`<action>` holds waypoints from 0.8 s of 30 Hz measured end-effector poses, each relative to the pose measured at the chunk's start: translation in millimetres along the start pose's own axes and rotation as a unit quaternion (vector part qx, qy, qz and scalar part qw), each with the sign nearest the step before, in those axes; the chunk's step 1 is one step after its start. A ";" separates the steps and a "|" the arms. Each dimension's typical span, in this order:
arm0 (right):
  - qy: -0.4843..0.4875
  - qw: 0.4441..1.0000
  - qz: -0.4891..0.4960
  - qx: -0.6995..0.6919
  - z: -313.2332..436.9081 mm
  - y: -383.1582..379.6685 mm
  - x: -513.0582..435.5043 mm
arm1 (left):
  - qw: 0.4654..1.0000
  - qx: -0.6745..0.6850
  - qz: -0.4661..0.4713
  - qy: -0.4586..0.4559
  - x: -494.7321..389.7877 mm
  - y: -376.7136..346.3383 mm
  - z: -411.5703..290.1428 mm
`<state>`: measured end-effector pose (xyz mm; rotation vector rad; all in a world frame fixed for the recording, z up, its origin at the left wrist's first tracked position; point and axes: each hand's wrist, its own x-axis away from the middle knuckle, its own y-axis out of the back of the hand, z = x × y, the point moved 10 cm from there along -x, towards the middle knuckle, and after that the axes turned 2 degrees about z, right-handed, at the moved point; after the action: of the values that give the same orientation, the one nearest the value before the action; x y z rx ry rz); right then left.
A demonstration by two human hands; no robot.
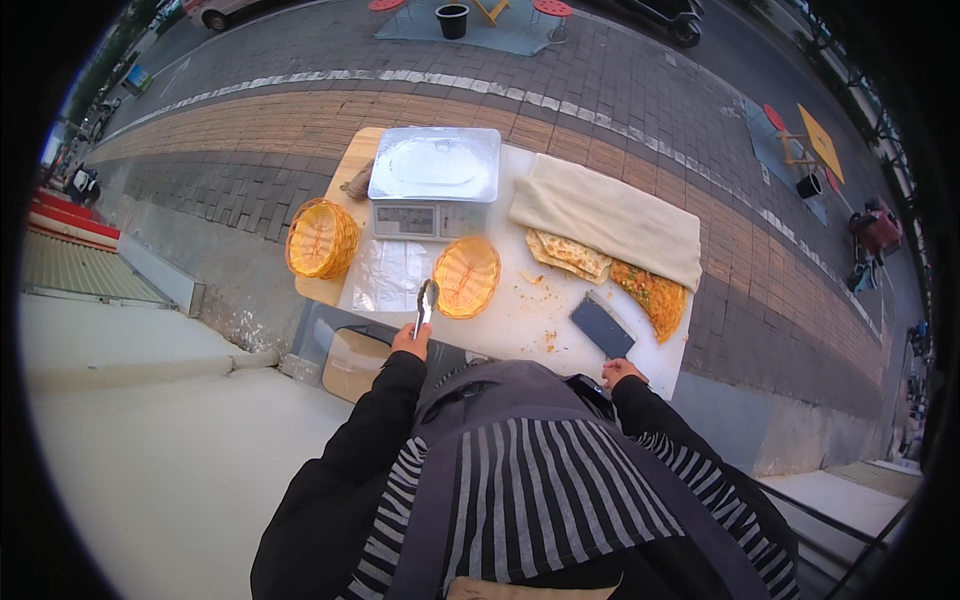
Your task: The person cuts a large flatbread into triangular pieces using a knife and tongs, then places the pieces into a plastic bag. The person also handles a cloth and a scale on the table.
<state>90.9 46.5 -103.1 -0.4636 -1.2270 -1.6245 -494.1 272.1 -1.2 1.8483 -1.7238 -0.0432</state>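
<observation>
My left hand point(412, 342) grips a pair of metal tongs point(427, 300), their tips pointing away from me. The tongs are beside an oval wicker basket point(466, 277) and over the edge of a stack of clear plastic bags point(386, 277). My right hand point(622, 370) is closed at the near end of a cleaver point(602, 325) with a broad dark blade; its handle is hidden by the hand. Beyond the blade lie a browned flatbread wedge point(656, 300) with a reddish, green-flecked topping and folded pale flatbread point(570, 253). A cream cloth point(611, 214) partly covers both.
A digital scale point(435, 169) with a metal pan stands at the back of the white board point(517, 330). Stacked wicker baskets point(322, 238) are at the left on a wooden board point(352, 161). Crumbs point(550, 341) dot the white board. Paving point(247, 142) lies beyond.
</observation>
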 end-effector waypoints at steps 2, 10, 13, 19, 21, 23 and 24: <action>0.047 0.998 -0.037 0.026 -3.6 15.5 9.2 | 0.992 -0.024 0.051 0.110 -4.6 -45.8 37.9; 0.008 0.945 -0.187 0.270 -30.8 81.2 75.6 | 0.991 -0.042 0.029 0.123 48.8 -42.7 17.6; 0.030 0.952 -0.190 0.240 -26.6 85.3 76.4 | 0.985 -0.132 0.114 -0.005 106.0 -46.1 -24.7; 0.094 0.926 -0.136 0.340 16.8 77.4 49.4 | 0.891 0.065 0.369 0.257 107.1 -190.4 -46.2; 0.031 0.922 -0.055 0.381 19.9 69.2 41.1 | 0.902 0.087 0.307 0.290 69.4 -234.2 -62.6; 0.025 0.931 -0.005 0.364 30.0 60.9 48.9 | 0.909 0.061 0.297 0.287 33.7 -270.3 -79.0; 0.027 0.938 -0.001 0.345 35.8 60.6 56.1 | 0.911 0.077 0.271 0.301 18.5 -283.1 -83.5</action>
<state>111.1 52.2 -15.6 0.0279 -1.6452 -1.0918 -202.7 280.7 -51.4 1.2199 -1.7326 0.8196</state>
